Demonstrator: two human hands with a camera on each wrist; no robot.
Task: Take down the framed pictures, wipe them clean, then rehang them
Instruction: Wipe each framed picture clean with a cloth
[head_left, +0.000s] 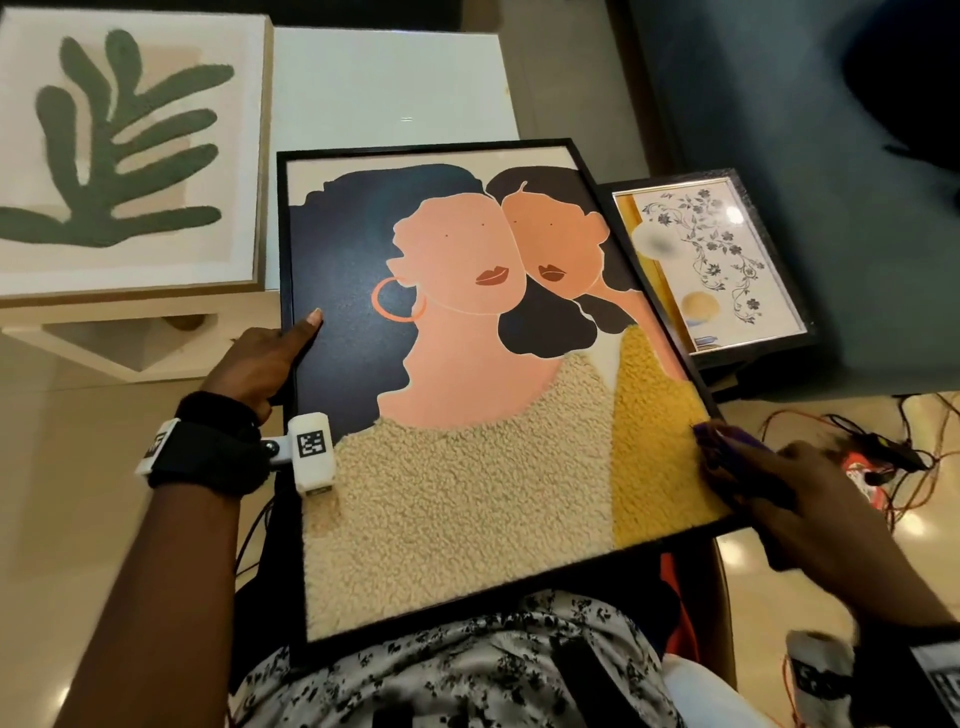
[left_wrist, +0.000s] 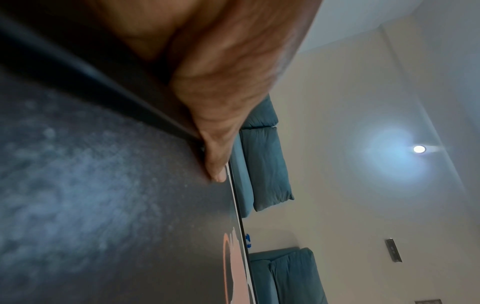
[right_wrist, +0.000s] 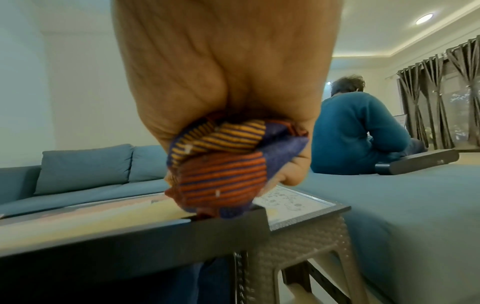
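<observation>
Portrait frame (head_left: 467, 374) lay across my lap, long axis running away from me; my left hand (head_left: 260, 358) pinched its left edge while my right hand (head_left: 795, 499), clenching the striped cloth (right_wrist: 221, 168), worked the near right corner.

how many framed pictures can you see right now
3. The portrait picture lies on the person's lap, held by the left hand; the leaf picture lies on the white table at far left; the floral picture lies on the stool at right. Others may be out of view.
</observation>
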